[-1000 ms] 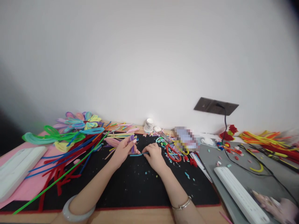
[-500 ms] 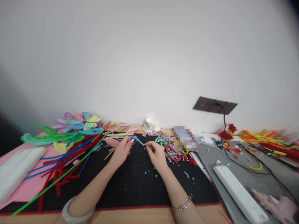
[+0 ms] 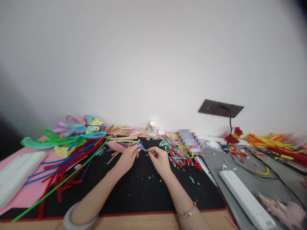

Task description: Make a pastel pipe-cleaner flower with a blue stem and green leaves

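Over the black mat (image 3: 134,191), my left hand (image 3: 128,157) is closed on a purple pipe cleaner (image 3: 139,145), most of it hidden by the fingers. A short blue pipe cleaner (image 3: 143,149) runs from there to my right hand (image 3: 158,159), whose thumb and forefinger pinch its right end. How the blue and purple pieces join is too small to make out. Just left of my left hand lie a pink looped pipe cleaner (image 3: 115,146) and several yellow strips (image 3: 123,139).
Blue and red pipe cleaners (image 3: 69,163), a long green one (image 3: 64,179) and a pipe-cleaner flower bunch (image 3: 79,124) lie left. A white cup (image 3: 152,128) stands by the wall. Cut scraps, red-handled scissors (image 3: 177,157), a power strip (image 3: 247,198) and a black cable (image 3: 231,140) are right.
My right hand has moved slightly left, closer to my left hand, so less of the blue pipe cleaner shows between them. My left hand has turned a little.
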Motion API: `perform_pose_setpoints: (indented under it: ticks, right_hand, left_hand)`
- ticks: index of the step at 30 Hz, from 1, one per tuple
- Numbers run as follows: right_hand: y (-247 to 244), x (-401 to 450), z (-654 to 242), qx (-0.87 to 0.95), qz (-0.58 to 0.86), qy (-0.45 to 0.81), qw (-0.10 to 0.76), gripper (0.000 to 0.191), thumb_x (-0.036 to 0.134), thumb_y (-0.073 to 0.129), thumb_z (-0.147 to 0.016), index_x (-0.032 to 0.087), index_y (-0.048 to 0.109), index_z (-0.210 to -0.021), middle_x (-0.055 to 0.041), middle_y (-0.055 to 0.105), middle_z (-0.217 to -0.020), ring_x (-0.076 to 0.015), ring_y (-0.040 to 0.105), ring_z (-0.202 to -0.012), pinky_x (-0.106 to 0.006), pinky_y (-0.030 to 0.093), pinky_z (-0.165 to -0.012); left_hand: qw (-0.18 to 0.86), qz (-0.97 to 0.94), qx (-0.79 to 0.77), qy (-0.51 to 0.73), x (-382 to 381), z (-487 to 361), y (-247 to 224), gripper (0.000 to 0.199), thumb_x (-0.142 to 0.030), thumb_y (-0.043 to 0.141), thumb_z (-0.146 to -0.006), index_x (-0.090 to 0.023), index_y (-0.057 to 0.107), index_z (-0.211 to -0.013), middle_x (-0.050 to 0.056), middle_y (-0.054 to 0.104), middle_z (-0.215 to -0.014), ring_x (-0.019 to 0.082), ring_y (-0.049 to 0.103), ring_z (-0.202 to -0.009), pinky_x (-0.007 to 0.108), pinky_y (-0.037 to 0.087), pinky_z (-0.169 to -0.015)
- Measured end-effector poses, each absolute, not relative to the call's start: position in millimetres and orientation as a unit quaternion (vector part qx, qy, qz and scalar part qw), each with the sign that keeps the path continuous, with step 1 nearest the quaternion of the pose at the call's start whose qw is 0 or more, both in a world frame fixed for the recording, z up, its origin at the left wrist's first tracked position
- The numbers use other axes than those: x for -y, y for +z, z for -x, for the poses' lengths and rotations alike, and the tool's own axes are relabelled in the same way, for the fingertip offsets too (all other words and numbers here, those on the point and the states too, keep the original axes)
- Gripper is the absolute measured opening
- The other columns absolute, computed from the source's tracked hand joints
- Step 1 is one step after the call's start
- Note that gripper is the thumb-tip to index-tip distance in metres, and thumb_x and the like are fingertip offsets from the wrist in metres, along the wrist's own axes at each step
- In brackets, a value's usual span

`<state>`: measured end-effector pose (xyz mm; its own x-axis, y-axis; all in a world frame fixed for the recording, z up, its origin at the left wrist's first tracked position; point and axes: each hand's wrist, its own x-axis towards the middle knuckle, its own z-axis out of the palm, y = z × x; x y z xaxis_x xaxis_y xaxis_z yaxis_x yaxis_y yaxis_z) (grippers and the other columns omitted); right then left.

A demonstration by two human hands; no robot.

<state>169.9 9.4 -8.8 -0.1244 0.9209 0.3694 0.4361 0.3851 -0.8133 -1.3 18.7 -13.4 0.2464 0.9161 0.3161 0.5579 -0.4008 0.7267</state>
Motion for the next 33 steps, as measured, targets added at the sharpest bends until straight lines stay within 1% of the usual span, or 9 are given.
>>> perform_pose_setpoints:
  ticks: [3,8,12,16,21,24,26,29,33]
  right_hand:
    - [-12,-10,-169,0.687,0.485,0.293,0.455,0.013,0.019,0.053,-0.076,0.017,0.066,-0.081,-0.0008,0.063,-0.066,-0.012,0.054,-0.056,-0.022,0.041,-0.054]
    - [-13,-10,-168,0.668,0.48,0.324,0.468,0.011,0.021,0.055,-0.076,0.017,0.065,-0.079,0.001,0.058,-0.061,-0.0106,0.05,-0.052,-0.022,0.039,-0.051]
    - [-9,-9,-167,0.64,0.466,0.389,0.471,0.011,0.022,0.054,-0.076,0.017,0.063,-0.08,0.0023,0.056,-0.058,-0.0093,0.047,-0.047,-0.021,0.037,-0.046]
    - [-6,-10,-169,0.596,0.454,0.462,0.475,0.012,0.018,0.056,-0.071,0.016,0.061,-0.082,0.0013,0.059,-0.064,-0.0078,0.048,-0.045,-0.02,0.038,-0.044]
    - [-2,-10,-169,0.585,0.434,0.535,0.429,0.015,0.022,0.062,-0.068,0.015,0.06,-0.081,0.0039,0.058,-0.059,-0.0071,0.048,-0.044,-0.02,0.04,-0.045]
    - [-4,-7,-166,0.617,0.435,0.531,0.384,0.015,0.021,0.064,-0.066,0.014,0.062,-0.08,0.0012,0.063,-0.061,-0.0079,0.05,-0.048,-0.02,0.039,-0.048]
    - [-5,-5,-163,0.644,0.433,0.515,0.364,0.009,0.019,0.06,-0.069,0.014,0.063,-0.076,-0.0009,0.066,-0.062,-0.0084,0.052,-0.049,-0.019,0.037,-0.048]
    - [-6,-3,-162,0.653,0.435,0.497,0.371,0.012,0.014,0.051,-0.073,0.014,0.062,-0.068,-0.0002,0.065,-0.056,-0.009,0.053,-0.048,-0.019,0.037,-0.049]
    - [-5,-5,-164,0.639,0.441,0.495,0.391,0.014,0.017,0.051,-0.075,0.015,0.061,-0.066,0.0021,0.061,-0.05,-0.0087,0.052,-0.045,-0.018,0.037,-0.048]
  left_hand:
    - [0.246,-0.776,-0.468,0.345,-17,-2,-14,0.028,-0.024,0.031,-0.089,-0.019,0.044,-0.064,0.0,0.051,-0.063,0.015,0.048,-0.062,0.027,0.036,-0.062]
    - [0.258,-0.788,-0.457,0.323,-10,-7,-12,0.025,-0.03,0.032,-0.09,-0.019,0.053,-0.082,0.003,0.061,-0.08,0.018,0.054,-0.072,0.029,0.04,-0.067]
    - [0.247,-0.778,-0.474,0.331,-8,-7,-8,0.029,-0.034,0.032,-0.09,-0.02,0.055,-0.08,0.003,0.061,-0.076,0.018,0.055,-0.07,0.029,0.041,-0.066]
    - [0.225,-0.746,-0.507,0.368,-10,-3,-6,0.034,-0.036,0.029,-0.091,-0.02,0.055,-0.079,0.002,0.061,-0.073,0.018,0.055,-0.068,0.028,0.041,-0.065]
    - [0.206,-0.726,-0.541,0.372,-14,1,-8,0.033,-0.037,0.027,-0.092,-0.019,0.054,-0.081,0.002,0.06,-0.072,0.018,0.055,-0.067,0.028,0.04,-0.064]
    - [0.2,-0.722,-0.552,0.367,-15,1,-10,0.033,-0.036,0.028,-0.092,-0.019,0.054,-0.081,0.003,0.061,-0.071,0.018,0.056,-0.065,0.028,0.04,-0.063]
    - [0.203,-0.724,-0.547,0.367,-15,1,-11,0.033,-0.036,0.028,-0.092,-0.019,0.054,-0.082,0.003,0.061,-0.071,0.018,0.055,-0.065,0.028,0.04,-0.063]
    - [0.206,-0.737,-0.53,0.366,-14,0,-11,0.033,-0.036,0.027,-0.092,-0.02,0.052,-0.08,0.002,0.059,-0.071,0.017,0.054,-0.065,0.029,0.04,-0.064]
    - [0.205,-0.757,-0.513,0.35,-13,-2,-11,0.032,-0.035,0.026,-0.092,-0.02,0.049,-0.074,0.001,0.056,-0.069,0.017,0.052,-0.065,0.028,0.039,-0.064]
